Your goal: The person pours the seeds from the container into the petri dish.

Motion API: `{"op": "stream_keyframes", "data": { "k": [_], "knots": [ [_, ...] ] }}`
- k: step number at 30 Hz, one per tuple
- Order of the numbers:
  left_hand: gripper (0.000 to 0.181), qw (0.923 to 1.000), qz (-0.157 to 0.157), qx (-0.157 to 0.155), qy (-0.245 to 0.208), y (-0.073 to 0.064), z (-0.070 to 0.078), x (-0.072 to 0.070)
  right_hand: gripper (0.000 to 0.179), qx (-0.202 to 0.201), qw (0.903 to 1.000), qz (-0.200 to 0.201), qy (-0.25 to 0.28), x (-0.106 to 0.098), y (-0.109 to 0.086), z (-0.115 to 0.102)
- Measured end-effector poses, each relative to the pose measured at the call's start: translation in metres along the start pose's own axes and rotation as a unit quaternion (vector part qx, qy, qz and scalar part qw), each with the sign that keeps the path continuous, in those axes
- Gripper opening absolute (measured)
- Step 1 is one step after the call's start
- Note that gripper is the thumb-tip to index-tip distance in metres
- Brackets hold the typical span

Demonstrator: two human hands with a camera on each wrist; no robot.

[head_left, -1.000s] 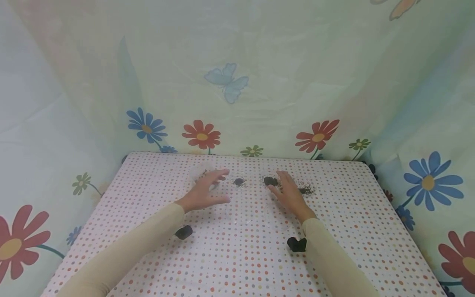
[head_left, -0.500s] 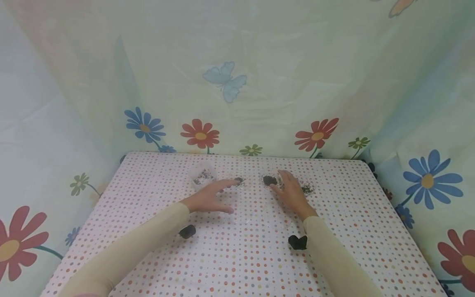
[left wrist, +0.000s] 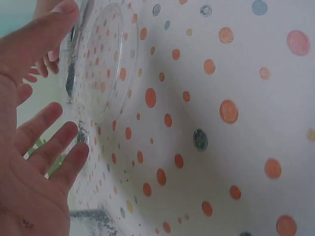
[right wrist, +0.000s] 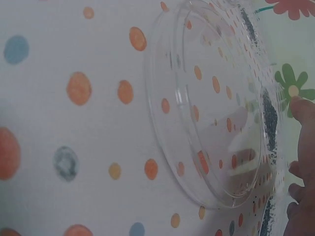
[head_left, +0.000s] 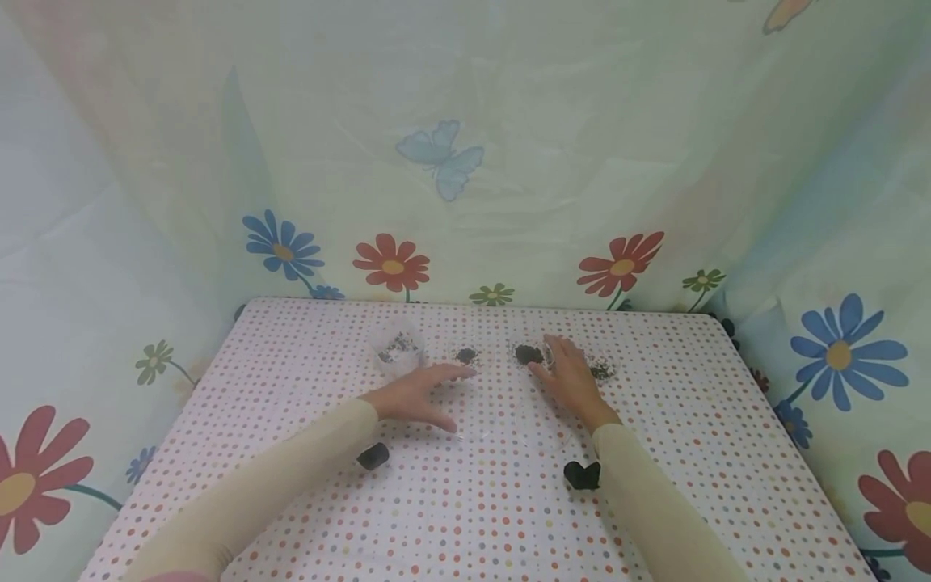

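Observation:
My left hand (head_left: 418, 396) hovers over the dotted tabletop, its fingers straight and thumb spread apart, holding nothing. In the left wrist view, a clear round plastic dish (left wrist: 106, 64) lies beyond the thumb. My right hand (head_left: 575, 380) reaches over the back part of the table, fingers relaxed, beside a dark granular heap (head_left: 528, 354). Another transparent round dish (right wrist: 211, 113) fills the middle of the right wrist view, with the right fingers (right wrist: 305, 123) past its far side. A smaller dark heap (head_left: 467, 356) sits between the two hands.
At the back left stands a clear container (head_left: 396, 347) with dark and white bits. More dark grains (head_left: 600, 370) lie right of the right hand. Small black blocks (head_left: 373, 457) sit by both sleeves. Flowered cloth walls (head_left: 436, 162) rise behind and beside the table.
My left hand has moved from beside the clear container toward the right and nearer to me, uncovering the container. The right hand has stayed nearly in place.

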State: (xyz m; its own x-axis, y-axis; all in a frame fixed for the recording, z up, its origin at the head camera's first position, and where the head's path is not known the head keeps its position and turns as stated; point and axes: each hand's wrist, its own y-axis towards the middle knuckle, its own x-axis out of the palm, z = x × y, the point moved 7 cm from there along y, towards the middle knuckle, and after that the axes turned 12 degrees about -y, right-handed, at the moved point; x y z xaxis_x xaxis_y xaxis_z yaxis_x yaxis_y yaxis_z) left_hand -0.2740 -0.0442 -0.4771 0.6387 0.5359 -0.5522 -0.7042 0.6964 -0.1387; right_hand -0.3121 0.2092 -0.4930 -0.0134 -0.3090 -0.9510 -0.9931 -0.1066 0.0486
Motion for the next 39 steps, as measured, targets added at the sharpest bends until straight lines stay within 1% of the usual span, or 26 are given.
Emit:
{"op": "stream_keyframes", "data": {
  "k": [3, 8, 14, 20, 26, 32, 36, 39],
  "knots": [
    [0.092, 1.0, -0.002, 0.002, 0.003, 0.003, -0.001, 0.004, 0.07, 0.004, 0.9999, -0.011, -0.002, 0.001, 0.0, 0.001],
    [0.094, 0.9999, -0.015, 0.0, -0.007, 0.009, -0.003, 0.013, 0.071, 0.009, 0.9997, -0.019, -0.015, 0.002, 0.001, 0.0],
    [0.095, 0.9994, -0.022, 0.0, 0.025, 0.011, -0.003, 0.021, 0.074, 0.018, 0.9993, -0.024, -0.021, 0.003, 0.001, 0.0],
    [0.096, 0.9983, -0.026, 0.004, 0.052, 0.012, -0.002, 0.022, 0.076, 0.024, 0.9982, -0.035, -0.043, 0.004, 0.004, 0.002],
    [0.094, 0.9969, -0.031, -0.002, 0.073, 0.014, -0.007, 0.023, 0.075, 0.027, 0.9973, -0.049, -0.047, 0.002, 0.006, 0.002],
    [0.09, 0.9963, -0.029, -0.002, 0.081, 0.015, -0.006, 0.022, 0.073, 0.014, 0.9958, -0.054, -0.072, -0.001, 0.009, -0.001],
    [0.089, 0.9963, -0.035, 0.002, 0.078, 0.014, -0.005, 0.022, 0.073, 0.025, 0.9951, -0.063, -0.072, 0.001, 0.009, 0.001],
    [0.088, 0.9961, -0.04, 0.008, 0.078, 0.014, -0.004, 0.023, 0.074, 0.028, 0.9954, -0.063, -0.066, 0.002, 0.008, 0.002]
  ]
}}
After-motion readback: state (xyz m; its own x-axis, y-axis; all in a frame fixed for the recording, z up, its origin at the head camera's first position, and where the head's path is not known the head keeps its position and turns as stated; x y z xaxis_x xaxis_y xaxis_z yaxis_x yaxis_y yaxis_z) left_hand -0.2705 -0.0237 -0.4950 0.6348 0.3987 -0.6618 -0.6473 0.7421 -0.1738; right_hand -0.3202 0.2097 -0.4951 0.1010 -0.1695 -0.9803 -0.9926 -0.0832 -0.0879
